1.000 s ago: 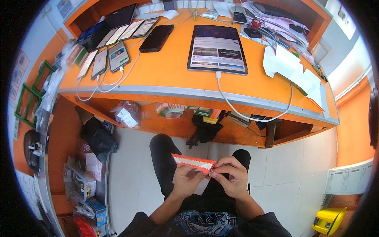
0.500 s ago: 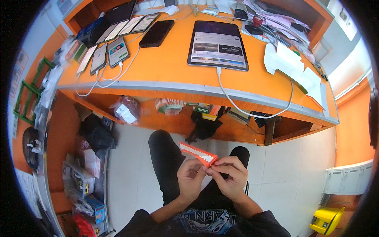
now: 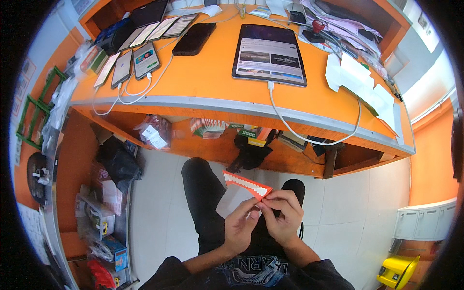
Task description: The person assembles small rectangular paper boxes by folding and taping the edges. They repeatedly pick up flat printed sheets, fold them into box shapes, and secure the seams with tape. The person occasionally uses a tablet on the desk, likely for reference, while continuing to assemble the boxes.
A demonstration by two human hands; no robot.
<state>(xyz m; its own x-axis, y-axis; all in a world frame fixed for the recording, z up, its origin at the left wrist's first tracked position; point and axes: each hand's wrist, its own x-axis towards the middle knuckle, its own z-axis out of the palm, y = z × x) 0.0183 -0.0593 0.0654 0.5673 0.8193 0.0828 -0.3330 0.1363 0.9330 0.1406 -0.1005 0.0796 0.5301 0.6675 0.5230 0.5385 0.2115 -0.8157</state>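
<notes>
Over my lap I hold a small flat package, white with an orange-red strip along its upper edge. My left hand supports its lower side with thumb and fingers. My right hand pinches the right end of the orange strip. Both hands are close together above my dark trousers, in front of the orange desk.
A tablet lies on the desk with a white cable hanging over the edge. Several phones lie at the desk's left, white papers at its right. Bags and boxes crowd the floor at left. A yellow object sits at lower right.
The package has tilted, its left end rising and its right end dropping toward my fingers. My hands have stayed over my lap. The view has shifted slightly downward.
</notes>
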